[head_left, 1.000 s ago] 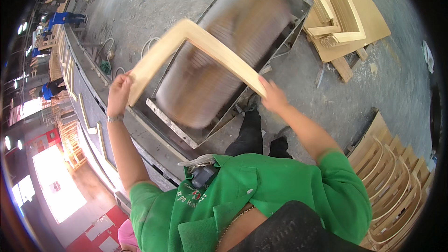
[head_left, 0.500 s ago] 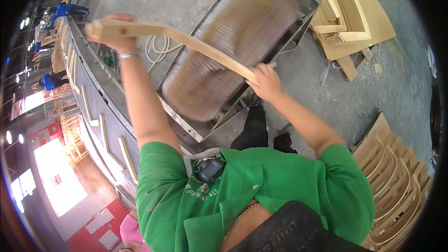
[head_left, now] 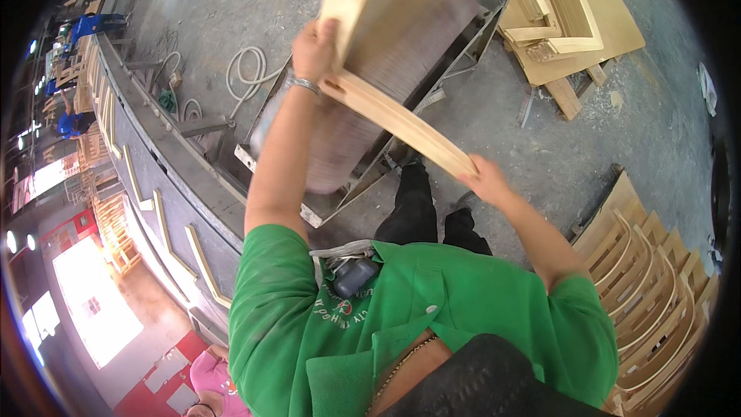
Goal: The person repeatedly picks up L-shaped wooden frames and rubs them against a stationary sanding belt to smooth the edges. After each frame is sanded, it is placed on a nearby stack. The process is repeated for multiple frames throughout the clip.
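view: head camera, looking down
bent wooden piece: the bent wooden piece (head_left: 397,123) crosses the upper middle of the frame; one arm runs past the top edge, the other slants down to the right
left hand: at upper centre, the left hand (head_left: 315,50) is clamped on the piece close to its bend, a metal band (head_left: 306,85) on the wrist
right hand: right of centre, the right hand (head_left: 489,179) is clamped on the lower end of the slanting arm
machine: behind the piece, a blurred brown machine surface (head_left: 421,38) sits in a metal frame; whether wood and surface touch cannot be told
hose: a pale looped hose (head_left: 231,73) lies on the floor, left of the machine
bench: a long dark bench (head_left: 193,205) curves down the left side, bearing thin wooden strips (head_left: 204,262)
upper right: pale wooden frames (head_left: 573,4) stacked on a board (head_left: 620,27)
lower right: rows of curved wooden parts (head_left: 644,301)
lower left: a person in pink (head_left: 208,374)
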`<act>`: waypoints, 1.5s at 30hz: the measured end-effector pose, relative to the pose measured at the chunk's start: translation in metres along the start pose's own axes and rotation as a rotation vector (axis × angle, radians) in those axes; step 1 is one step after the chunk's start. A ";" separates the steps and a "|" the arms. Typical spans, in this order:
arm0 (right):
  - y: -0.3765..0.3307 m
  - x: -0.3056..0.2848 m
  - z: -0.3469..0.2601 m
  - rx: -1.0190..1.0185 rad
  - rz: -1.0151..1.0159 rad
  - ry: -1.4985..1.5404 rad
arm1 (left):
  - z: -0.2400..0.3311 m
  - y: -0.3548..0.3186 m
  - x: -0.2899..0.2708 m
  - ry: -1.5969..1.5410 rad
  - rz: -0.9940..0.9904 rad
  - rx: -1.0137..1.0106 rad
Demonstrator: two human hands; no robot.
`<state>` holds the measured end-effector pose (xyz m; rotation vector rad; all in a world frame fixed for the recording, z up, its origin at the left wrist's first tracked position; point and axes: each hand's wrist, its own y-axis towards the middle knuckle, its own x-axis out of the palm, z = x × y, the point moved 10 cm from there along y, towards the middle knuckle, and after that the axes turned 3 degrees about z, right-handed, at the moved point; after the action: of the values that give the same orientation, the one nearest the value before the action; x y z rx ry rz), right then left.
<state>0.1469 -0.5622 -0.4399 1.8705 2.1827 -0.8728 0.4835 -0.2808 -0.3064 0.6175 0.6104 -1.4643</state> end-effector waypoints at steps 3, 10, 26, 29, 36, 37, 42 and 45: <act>-0.033 -0.008 -0.005 -0.037 -0.007 0.057 | -0.014 -0.022 0.027 0.334 -0.014 -0.056; 0.117 0.040 -0.114 -0.383 0.186 -0.409 | -0.036 0.095 -0.109 0.726 0.087 -0.097; 0.036 0.029 -0.009 -0.246 0.077 -0.294 | -0.020 -0.003 -0.029 0.611 -0.165 -0.045; 0.018 0.018 -0.015 -0.427 0.175 -0.199 | -0.051 -0.045 -0.028 -0.165 -0.456 -0.408; 0.104 0.049 -0.102 -0.722 0.251 -0.146 | -0.148 0.004 -0.138 -0.666 -0.313 -0.790; 0.123 0.051 -0.121 -0.750 0.285 -0.166 | -0.147 0.022 -0.158 -0.620 -0.284 -0.766; 0.192 0.038 -0.184 -0.858 0.404 -0.216 | -0.083 0.097 -0.258 -0.462 -0.052 -0.595; 0.188 0.028 -0.152 -0.750 0.387 -0.218 | -0.061 0.100 -0.216 -0.365 -0.092 -0.527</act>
<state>0.3573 -0.4496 -0.3907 1.6133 1.6021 -0.1305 0.5790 -0.0837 -0.1948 -0.0889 0.7029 -1.3785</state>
